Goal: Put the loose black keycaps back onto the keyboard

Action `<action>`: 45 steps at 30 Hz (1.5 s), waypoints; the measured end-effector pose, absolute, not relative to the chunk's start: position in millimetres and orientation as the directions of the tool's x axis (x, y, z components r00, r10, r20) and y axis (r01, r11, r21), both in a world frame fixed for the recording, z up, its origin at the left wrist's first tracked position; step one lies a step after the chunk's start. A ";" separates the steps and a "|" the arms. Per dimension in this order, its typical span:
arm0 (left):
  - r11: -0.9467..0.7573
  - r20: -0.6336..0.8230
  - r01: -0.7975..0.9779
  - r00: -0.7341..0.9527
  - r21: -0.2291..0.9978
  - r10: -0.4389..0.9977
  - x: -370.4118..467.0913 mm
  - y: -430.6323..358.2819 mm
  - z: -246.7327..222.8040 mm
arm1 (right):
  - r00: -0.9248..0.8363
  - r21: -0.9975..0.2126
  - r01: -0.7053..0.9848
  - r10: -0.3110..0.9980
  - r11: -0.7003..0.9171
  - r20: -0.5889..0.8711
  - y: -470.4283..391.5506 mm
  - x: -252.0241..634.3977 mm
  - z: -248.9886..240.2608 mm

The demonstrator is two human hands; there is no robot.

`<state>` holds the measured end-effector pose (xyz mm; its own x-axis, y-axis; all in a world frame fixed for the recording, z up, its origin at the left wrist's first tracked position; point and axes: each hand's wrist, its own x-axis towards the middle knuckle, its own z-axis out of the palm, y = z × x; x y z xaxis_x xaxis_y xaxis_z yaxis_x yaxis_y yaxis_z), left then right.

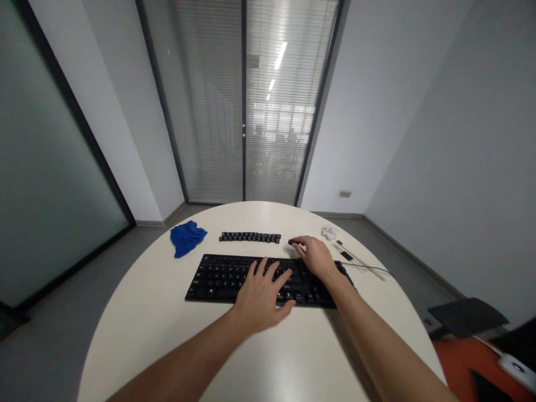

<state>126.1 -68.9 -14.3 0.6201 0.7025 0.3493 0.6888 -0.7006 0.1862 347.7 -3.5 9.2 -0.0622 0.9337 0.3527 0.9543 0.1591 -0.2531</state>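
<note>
A black keyboard [218, 279] lies flat on the round table, its cable running off to the right. My left hand [262, 296] rests on the middle of it with fingers spread, holding nothing. Beyond the keyboard's back edge, my right hand [313, 254] pinches a small black keycap [291, 242] between thumb and fingers, close to the tabletop. To the left of that keycap stand several loose black keycaps [250, 237] in two neat rows. Part of the keyboard's right end is hidden under my right hand and forearm.
A crumpled blue cloth [187, 237] lies at the table's back left. At the back right are a white crumpled wad [329, 232], a small black piece [347, 255] and thin sticks [364, 263]. An orange chair [456, 363] stands at the lower right, beside the white table [138, 318].
</note>
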 end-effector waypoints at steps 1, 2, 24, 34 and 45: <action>-0.700 0.348 0.690 0.620 0.187 0.704 126.1 -69.2 -13.5 | -0.049 -0.331 0.927 0.934 0.174 0.354 -7.3 351.8 7.5; -0.699 0.346 0.690 0.620 0.187 0.704 126.1 -69.5 -13.0 | -0.040 -0.439 0.876 0.936 0.201 0.349 -10.5 355.8 5.3; -0.684 0.366 0.709 0.599 0.170 0.712 119.4 -68.0 -17.2 | -0.245 -0.728 0.589 0.936 0.351 0.253 -33.3 361.3 4.6; -0.686 0.362 0.705 0.601 0.179 0.712 119.7 -67.9 -13.2 | -0.306 -0.650 0.630 0.906 0.424 0.294 -32.3 360.6 3.9; -0.681 0.357 0.709 0.598 0.183 0.718 119.7 -66.7 -14.9 | -0.354 -0.614 0.633 0.882 0.471 0.311 -33.0 360.1 5.3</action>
<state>119.7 -66.7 -14.9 0.5980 0.7177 0.3568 0.7085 -0.6815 0.1833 360.1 -33.0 5.3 -0.3537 0.8820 0.3114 0.6332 0.4709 -0.6143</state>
